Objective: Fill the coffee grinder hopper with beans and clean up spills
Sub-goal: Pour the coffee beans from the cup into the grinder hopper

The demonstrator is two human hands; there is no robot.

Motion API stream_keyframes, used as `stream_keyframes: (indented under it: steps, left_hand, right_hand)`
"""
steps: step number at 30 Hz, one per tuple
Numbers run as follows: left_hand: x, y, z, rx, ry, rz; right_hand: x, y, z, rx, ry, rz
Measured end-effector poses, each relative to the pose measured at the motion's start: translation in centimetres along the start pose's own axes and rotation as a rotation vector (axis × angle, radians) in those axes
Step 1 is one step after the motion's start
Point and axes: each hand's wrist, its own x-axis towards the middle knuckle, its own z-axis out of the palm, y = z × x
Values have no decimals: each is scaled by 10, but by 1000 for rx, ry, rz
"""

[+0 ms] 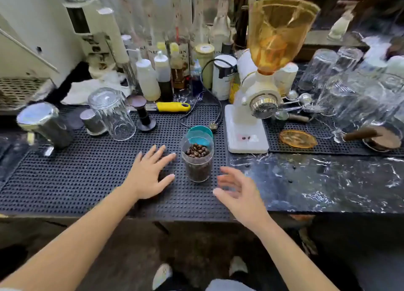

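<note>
A clear jar of coffee beans [197, 164] stands open on the black rubber mat [87, 177], its teal lid [200, 134] lying just behind it. The white coffee grinder [251, 107] stands to the right, topped by an amber hopper [279, 33] with no lid. The amber hopper lid [298, 139] lies on the right mat. A few loose beans [290, 180] sit on the marble counter and on the grinder base. My left hand [150, 172] rests flat on the mat left of the jar. My right hand [236, 190] hovers with fingers spread, just right of the jar.
Syrup bottles [179, 39] and squeeze bottles line the back. Upturned glasses [349, 83] crowd the right; one glass [113, 113], a steel pitcher [43, 124] and a tamper [144, 113] stand left. A yellow-handled tool [172, 106] and a power cord [209, 116] lie behind the jar.
</note>
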Motion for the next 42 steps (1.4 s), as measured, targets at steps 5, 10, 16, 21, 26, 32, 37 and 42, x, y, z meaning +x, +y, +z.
stream_keyframes:
  steps: [5, 10, 16, 21, 26, 32, 37, 42]
  left_hand:
    - [22, -20, 20, 95, 36, 21]
    - [25, -32, 28, 93, 57, 26]
    - [21, -32, 26, 82, 6, 52]
    - [16, -29, 14, 170, -312, 35]
    - [58, -27, -40, 265, -758, 35]
    - [101, 10, -123, 90, -546, 235]
    - [135, 70, -170, -510, -123, 296]
    - [163, 152, -193, -1062, 73, 347]
  right_hand:
    - [31, -19, 66, -96, 358, 71]
    - [44, -19, 89, -75, 499, 149]
    - [53, -22, 106, -57, 539, 100]
    - [34, -22, 111, -47, 660, 65]
    - [27, -33, 72, 62, 764, 27]
    - [20, -72, -24, -96, 896, -121]
    - [36, -104, -103, -251, 919, -239]
    - [66, -135, -168, -321, 896, -315]
